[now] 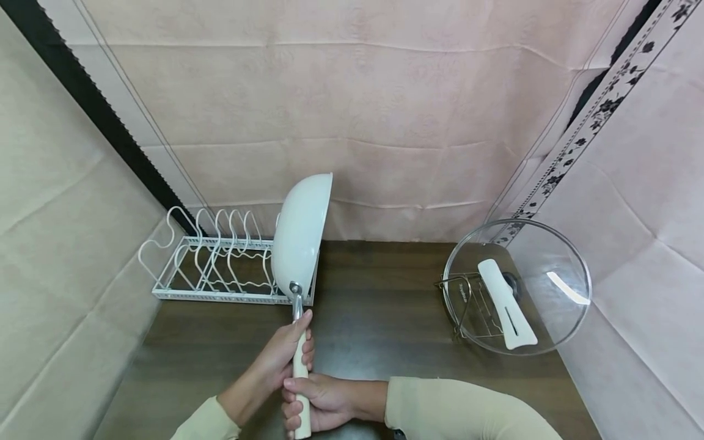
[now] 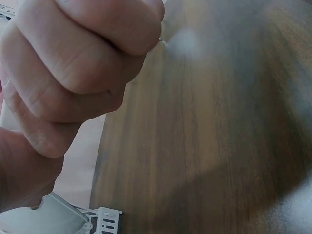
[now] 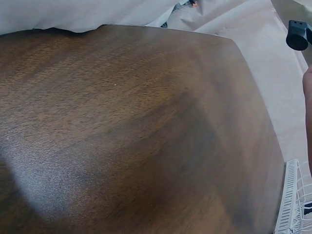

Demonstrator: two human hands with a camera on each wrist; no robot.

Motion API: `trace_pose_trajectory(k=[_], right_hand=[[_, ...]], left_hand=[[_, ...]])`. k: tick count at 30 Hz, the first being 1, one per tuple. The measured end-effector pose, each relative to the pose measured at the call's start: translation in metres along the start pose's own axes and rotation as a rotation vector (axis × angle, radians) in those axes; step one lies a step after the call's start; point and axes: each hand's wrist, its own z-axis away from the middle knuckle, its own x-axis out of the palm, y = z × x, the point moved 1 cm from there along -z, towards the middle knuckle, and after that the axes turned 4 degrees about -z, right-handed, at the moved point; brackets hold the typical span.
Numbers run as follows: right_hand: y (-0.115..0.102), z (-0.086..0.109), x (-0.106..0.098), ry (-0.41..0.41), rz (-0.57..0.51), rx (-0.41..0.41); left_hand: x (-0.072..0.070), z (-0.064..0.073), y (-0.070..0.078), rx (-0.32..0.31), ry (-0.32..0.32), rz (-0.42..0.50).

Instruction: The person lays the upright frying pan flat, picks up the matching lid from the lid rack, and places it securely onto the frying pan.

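As my left hand (image 1: 288, 348) and right hand (image 1: 324, 400) grip its cream handle (image 1: 300, 364), I see the white, bowl-shaped pan (image 1: 299, 235) edgewise at the white wire rack (image 1: 220, 297).

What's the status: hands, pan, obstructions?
Left hand, right hand gripping handle, left nearer pan. Pan on edge at dish rack's right end, contact unclear. Spatula off right, out of the way.

L hand (image 1: 283, 351) & R hand (image 1: 326, 400) bare; plain lt yel-grn slvs, L slv (image 1: 209, 423) & R slv (image 1: 456, 403), latter w/ faint band at cuff, elbow end nr R edge of worktop (image 1: 379, 318); sm blk unit (image 1: 399, 434) under R cuff
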Motion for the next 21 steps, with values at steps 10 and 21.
trace_pose_trajectory(k=[10, 21], right_hand=[[-0.002, 0.000, 0.000, -0.016, 0.028, -0.005], [-0.007, -0.003, 0.002, -0.029, 0.048, -0.011]], left_hand=[[0.003, 0.003, 0.005, 0.026, -0.007, -0.007], [0.004, 0.006, 0.013, 0.050, -0.012, -0.012]])
